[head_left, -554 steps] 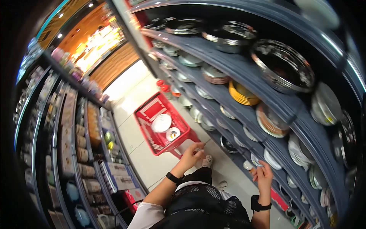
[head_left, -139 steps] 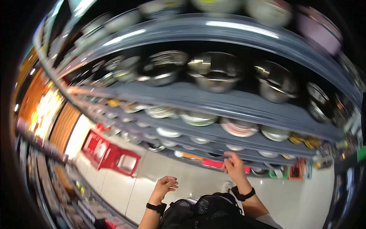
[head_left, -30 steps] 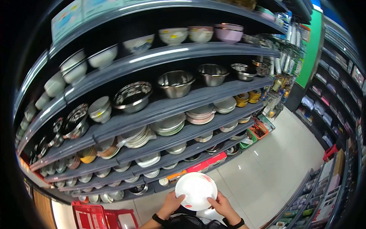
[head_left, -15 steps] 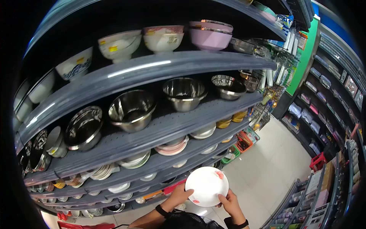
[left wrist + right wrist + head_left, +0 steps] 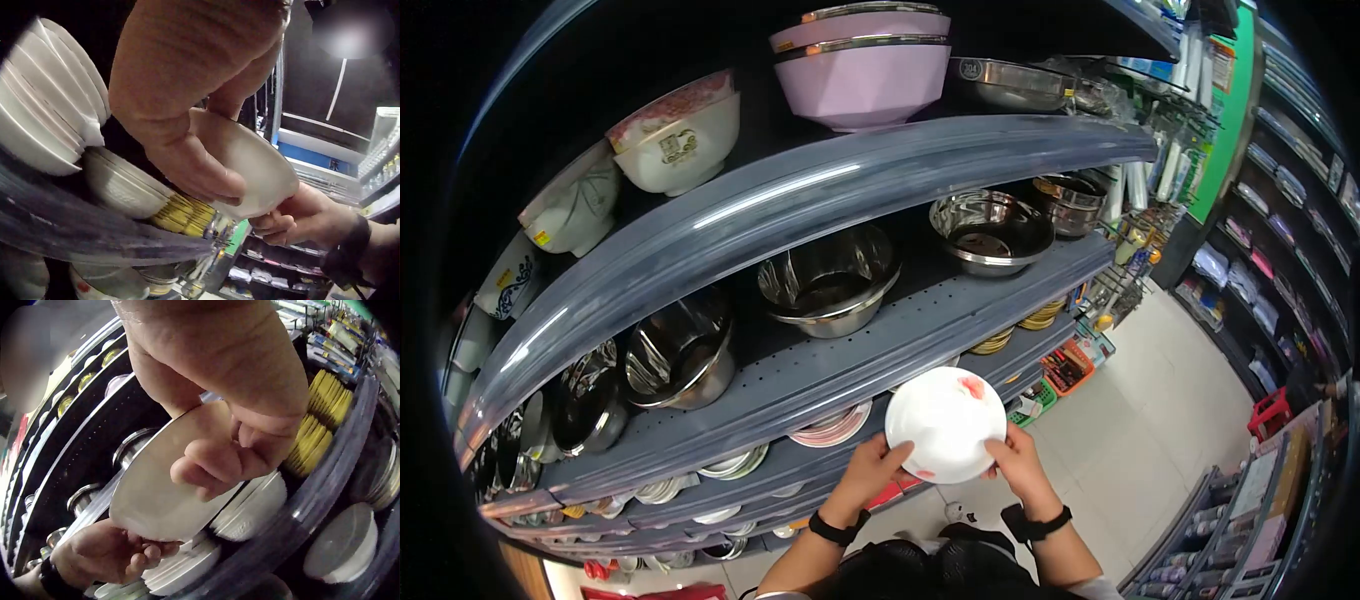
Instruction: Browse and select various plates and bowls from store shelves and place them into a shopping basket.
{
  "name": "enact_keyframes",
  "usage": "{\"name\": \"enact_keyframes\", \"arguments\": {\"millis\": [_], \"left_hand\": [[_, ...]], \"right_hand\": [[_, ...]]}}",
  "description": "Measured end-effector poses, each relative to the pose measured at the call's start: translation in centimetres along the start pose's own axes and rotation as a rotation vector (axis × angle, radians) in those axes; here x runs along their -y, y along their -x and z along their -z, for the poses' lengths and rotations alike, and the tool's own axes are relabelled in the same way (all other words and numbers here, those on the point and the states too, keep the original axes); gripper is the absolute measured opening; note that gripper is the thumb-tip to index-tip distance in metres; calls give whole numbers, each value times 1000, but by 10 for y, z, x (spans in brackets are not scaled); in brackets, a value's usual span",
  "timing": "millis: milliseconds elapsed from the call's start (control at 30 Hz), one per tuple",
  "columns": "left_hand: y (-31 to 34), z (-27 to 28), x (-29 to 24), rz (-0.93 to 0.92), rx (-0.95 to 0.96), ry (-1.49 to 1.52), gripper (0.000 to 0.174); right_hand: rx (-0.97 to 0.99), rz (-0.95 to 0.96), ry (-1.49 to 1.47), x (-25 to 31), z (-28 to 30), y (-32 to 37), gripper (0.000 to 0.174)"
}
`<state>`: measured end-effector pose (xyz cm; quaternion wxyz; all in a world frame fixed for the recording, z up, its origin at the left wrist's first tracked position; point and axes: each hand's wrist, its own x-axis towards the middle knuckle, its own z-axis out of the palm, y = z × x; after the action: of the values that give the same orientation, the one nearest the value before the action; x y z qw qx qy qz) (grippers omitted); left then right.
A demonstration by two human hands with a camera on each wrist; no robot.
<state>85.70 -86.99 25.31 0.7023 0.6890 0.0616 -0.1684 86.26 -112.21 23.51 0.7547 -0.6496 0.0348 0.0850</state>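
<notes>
A white plate with red flower marks [image 5: 946,425] is held between both hands in front of the shelves in the head view. The left hand [image 5: 872,472] pinches its left edge, thumb on top and fingers beneath. At the opposite edge the right hand [image 5: 1022,468] grips it the same way. The left wrist view shows the plate's pale underside [image 5: 240,162], with the left hand's fingers [image 5: 209,178] spread against it. From the right wrist, the right hand's curled fingers [image 5: 209,464] press under the plate [image 5: 159,481].
Metal basins [image 5: 830,285] line the shelf above the plate, with bowls and a pink pot [image 5: 862,85] higher up. Plate stacks [image 5: 832,425] sit on lower shelves. Orange and green baskets [image 5: 1065,368] stand at the shelf's far end. Another rack is at the right; a red basket's edge [image 5: 655,592] shows bottom left.
Both hands with the plate have risen in the head view, and the basins and bowls appear larger and closer. Earlier, before the plate was held, both hands were empty.
</notes>
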Motion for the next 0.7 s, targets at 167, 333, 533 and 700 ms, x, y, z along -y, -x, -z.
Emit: {"name": "enact_keyframes", "arguments": {"millis": [167, 333, 533, 700], "left_hand": [[-9, -10, -37, -68, -64, 173, 40], [-34, -21, -39, -83, -193, 196, 42], [-66, -32, -35, 45, -339, 124, 40], [-85, -38, -39, -25, -535, 60, 25]], "right_hand": [[198, -46, 12, 49, -1, -69, 22], [355, -52, 14, 51, 7, -126, 20], [369, -86, 94, 49, 4, -175, 14], [348, -88, 144, 61, -10, -187, 23]]}}
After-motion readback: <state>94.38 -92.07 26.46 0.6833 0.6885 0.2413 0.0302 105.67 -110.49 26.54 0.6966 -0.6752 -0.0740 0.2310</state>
